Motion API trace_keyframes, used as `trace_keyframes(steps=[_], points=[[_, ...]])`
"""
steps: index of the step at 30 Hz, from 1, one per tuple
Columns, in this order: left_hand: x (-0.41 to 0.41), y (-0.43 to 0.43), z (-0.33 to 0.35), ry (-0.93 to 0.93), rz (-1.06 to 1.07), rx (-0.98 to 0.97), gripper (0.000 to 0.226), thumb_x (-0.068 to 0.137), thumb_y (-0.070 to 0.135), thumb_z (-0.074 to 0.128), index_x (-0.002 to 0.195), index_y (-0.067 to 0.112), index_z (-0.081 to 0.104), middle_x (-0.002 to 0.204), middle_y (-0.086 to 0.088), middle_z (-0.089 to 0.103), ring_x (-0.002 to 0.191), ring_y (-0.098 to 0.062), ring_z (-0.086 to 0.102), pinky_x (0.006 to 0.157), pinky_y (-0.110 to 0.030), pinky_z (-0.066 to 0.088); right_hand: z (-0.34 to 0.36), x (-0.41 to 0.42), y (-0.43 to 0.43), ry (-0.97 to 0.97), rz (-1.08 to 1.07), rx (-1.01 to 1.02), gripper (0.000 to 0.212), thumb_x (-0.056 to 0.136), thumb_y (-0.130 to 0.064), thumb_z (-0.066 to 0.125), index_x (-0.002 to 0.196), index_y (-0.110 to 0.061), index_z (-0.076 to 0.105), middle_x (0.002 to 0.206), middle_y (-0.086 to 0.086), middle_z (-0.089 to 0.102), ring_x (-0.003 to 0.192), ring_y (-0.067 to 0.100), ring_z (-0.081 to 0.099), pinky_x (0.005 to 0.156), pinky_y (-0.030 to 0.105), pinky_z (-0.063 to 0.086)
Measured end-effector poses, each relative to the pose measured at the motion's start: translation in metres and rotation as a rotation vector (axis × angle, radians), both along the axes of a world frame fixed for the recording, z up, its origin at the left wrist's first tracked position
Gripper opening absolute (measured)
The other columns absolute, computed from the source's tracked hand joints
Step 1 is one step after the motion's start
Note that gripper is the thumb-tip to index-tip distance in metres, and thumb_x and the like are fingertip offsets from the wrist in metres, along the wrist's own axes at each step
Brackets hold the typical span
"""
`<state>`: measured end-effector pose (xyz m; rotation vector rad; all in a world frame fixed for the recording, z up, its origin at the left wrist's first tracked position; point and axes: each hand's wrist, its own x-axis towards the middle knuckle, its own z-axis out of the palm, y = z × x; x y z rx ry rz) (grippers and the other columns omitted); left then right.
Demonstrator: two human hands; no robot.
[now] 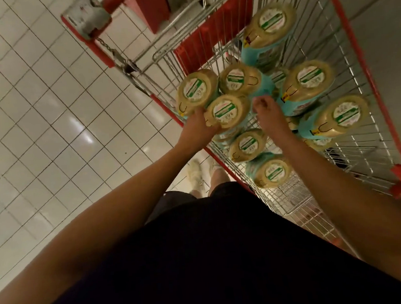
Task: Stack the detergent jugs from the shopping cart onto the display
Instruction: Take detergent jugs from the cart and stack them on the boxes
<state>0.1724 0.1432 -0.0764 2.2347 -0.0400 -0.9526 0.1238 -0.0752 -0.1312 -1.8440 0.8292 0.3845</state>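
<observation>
Left grip [199, 126] holds one gold-topped jug [227, 111] at the near edge of the cart [364, 71]. Right grip [266, 110] curls among the other jugs [308, 81]; whether it holds anything, I cannot tell.

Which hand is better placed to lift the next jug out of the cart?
Left, probably. The left hand wraps the side of a gold-topped jug by the near rim of the cart. The right hand sits between jugs with fingers curled, and whether it holds anything cannot be told.
</observation>
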Motion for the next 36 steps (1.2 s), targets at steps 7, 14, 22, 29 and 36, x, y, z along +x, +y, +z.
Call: trace_keyframes(steps=[7,14,22,29,36], points=[[0.014,-0.037,-0.035,0.144,-0.105,0.170,0.117,0.079,0.036,0.091,0.162,0.008,0.014,0.166,-0.020,0.022,0.149,-0.037,0.039,0.120,-0.050,0.042,-0.061,0.027,-0.006,0.105,-0.059,0.124,0.046,0.113,-0.042,0.046,0.139,-0.007,0.059,0.131,0.011,0.064,0.118,0.021,0.057,0.101,0.033,0.046],[-0.002,-0.048,-0.066,0.004,-0.156,0.315,0.135,0.074,0.039,0.095,0.165,0.006,0.001,0.168,-0.029,0.005,0.144,-0.048,0.044,0.114,-0.054,0.049,-0.095,0.028,-0.007,0.105,-0.240,0.388,0.062,0.111,-0.053,0.043,0.160,-0.016,0.041,0.159,0.007,0.052,0.145,0.024,0.051,0.123,0.043,0.041],[-0.008,-0.046,-0.070,-0.080,-0.072,0.219,0.122,0.068,0.037,0.096,0.160,0.009,0.021,0.162,-0.020,0.018,0.143,-0.045,0.042,0.112,-0.056,0.050,-0.100,0.019,-0.001,0.178,-0.357,0.576,0.069,0.106,-0.069,0.034,0.159,-0.027,0.047,0.155,0.005,0.056,0.131,0.020,0.058,0.100,0.037,0.054],[-0.002,-0.031,-0.046,-0.149,-0.019,0.048,0.118,0.064,0.050,0.092,0.160,0.024,0.029,0.150,-0.010,0.033,0.143,-0.035,0.038,0.112,-0.050,0.044,-0.084,0.002,-0.008,0.158,-0.459,0.650,0.082,0.096,-0.082,0.037,0.157,-0.029,0.050,0.155,0.006,0.056,0.143,0.030,0.052,0.117,0.058,0.046],[0.017,-0.009,-0.004,-0.091,0.219,-0.222,0.099,0.071,0.049,0.094,0.148,0.015,0.042,0.143,-0.005,0.055,0.125,-0.020,0.064,0.099,-0.047,0.060,-0.031,-0.016,-0.009,0.092,-0.312,0.632,0.100,0.057,-0.105,0.053,0.140,-0.049,0.061,0.137,-0.011,0.069,0.132,0.022,0.063,0.105,0.054,0.056]])
